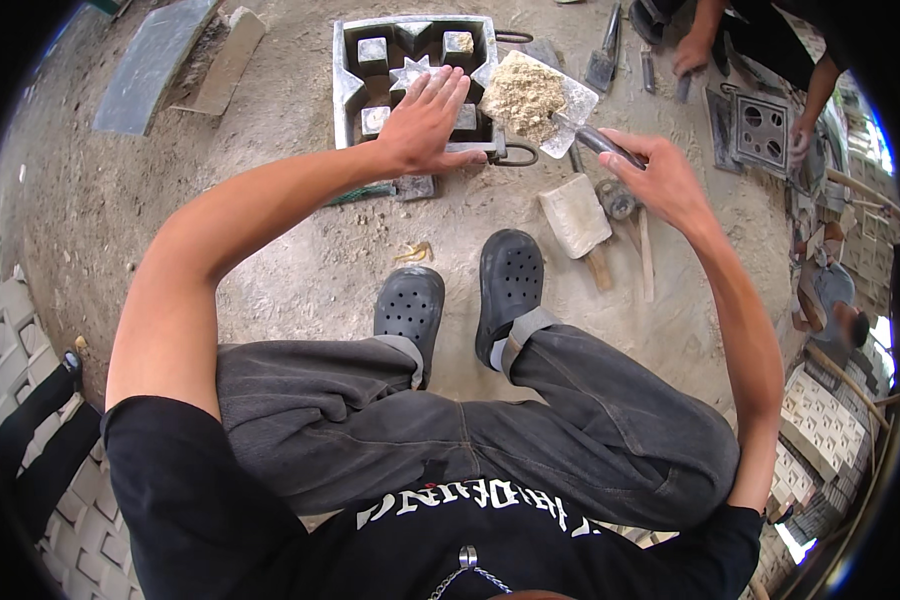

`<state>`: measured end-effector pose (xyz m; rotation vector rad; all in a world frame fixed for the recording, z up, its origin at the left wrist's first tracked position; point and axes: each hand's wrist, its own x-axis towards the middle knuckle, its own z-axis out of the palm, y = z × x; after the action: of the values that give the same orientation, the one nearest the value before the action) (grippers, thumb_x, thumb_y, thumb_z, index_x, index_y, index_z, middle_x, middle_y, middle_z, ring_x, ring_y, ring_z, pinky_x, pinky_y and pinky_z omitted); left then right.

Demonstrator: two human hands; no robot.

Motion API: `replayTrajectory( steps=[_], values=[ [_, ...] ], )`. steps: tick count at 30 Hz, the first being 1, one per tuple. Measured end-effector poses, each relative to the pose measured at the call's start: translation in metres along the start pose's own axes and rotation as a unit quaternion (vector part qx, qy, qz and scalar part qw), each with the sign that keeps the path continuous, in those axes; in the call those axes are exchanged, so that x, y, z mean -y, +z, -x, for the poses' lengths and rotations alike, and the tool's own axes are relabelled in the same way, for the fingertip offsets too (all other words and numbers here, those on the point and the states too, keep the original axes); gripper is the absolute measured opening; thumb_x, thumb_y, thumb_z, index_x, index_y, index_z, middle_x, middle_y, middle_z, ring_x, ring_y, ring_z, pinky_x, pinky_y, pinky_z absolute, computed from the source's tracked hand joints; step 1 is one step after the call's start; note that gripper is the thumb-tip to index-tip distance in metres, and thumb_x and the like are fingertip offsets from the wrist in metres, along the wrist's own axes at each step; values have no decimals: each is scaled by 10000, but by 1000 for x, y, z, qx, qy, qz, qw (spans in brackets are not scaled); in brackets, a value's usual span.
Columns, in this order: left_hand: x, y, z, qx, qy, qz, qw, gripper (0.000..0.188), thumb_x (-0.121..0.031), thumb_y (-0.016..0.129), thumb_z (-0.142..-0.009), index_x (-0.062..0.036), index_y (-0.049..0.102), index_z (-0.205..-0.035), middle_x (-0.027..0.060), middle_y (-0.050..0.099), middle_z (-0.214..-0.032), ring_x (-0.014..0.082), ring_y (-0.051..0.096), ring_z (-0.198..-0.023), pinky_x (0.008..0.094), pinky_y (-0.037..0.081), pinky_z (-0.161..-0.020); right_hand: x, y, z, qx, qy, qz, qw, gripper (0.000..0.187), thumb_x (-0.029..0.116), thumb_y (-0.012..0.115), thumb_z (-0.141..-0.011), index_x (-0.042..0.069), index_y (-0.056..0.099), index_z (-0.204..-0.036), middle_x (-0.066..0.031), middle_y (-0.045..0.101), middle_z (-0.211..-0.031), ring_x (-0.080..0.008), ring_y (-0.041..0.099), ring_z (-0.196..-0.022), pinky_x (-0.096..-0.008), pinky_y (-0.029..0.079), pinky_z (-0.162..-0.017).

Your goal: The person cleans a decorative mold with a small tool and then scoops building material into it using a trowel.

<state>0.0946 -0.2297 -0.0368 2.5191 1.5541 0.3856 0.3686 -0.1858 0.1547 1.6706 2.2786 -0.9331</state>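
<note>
A square metal mould (344, 75) lies on the ground ahead of my feet, with raised square blocks and a star-shaped piece (411, 72) inside. Over its near right part my left hand (428, 120) is spread flat, fingers outstretched, covering some of the inside; whether it touches the mould I cannot tell. My right hand (660, 180) grips the dark handle of a trowel (580, 100). Pale, crumbly sandy mix (523, 95) is heaped on the trowel's blade, held at the mould's right side. Two wire loop handles (516, 154) stick out from that side.
A pale block-headed mallet (575, 215) lies right of my shoes (511, 280). Beyond are another trowel (603, 65) and flat boards (155, 65) at left. At the far right a co-worker's hands (802, 135) are by a mould plate with holes (763, 130). Patterned blocks (820, 420) are stacked at right.
</note>
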Motion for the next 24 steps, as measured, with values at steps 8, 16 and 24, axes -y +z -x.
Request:
replayTrajectory(
  steps=[8,16,24],
  values=[
    [-4,5,2,-2,-12,-13,1000,1109,-762,387,-807,124,131,-1422,258,178,-1504,340,105,-1429,442,66,-1169,11,-6,9,14,4,54,998,365,254,637,-875,100,615,-1206,-149,693,-942,-167,619,-777,-324,475,-764],
    [-12,5,0,-9,-45,4,999,1108,-745,381,-829,102,10,-1439,261,78,-1524,331,22,-1437,425,14,-1171,8,-6,5,14,-14,30,999,375,257,638,-873,114,613,-1219,-60,590,-723,-124,495,-641,-294,436,-651],
    [-26,-1,10,41,118,0,992,884,-589,416,-905,-18,69,-1484,161,72,-1557,282,46,-1445,397,40,-1179,0,-8,-4,31,21,-6,999,385,274,637,-880,126,611,-1234,15,491,-647,-76,429,-610,-266,391,-585]
  ],
)
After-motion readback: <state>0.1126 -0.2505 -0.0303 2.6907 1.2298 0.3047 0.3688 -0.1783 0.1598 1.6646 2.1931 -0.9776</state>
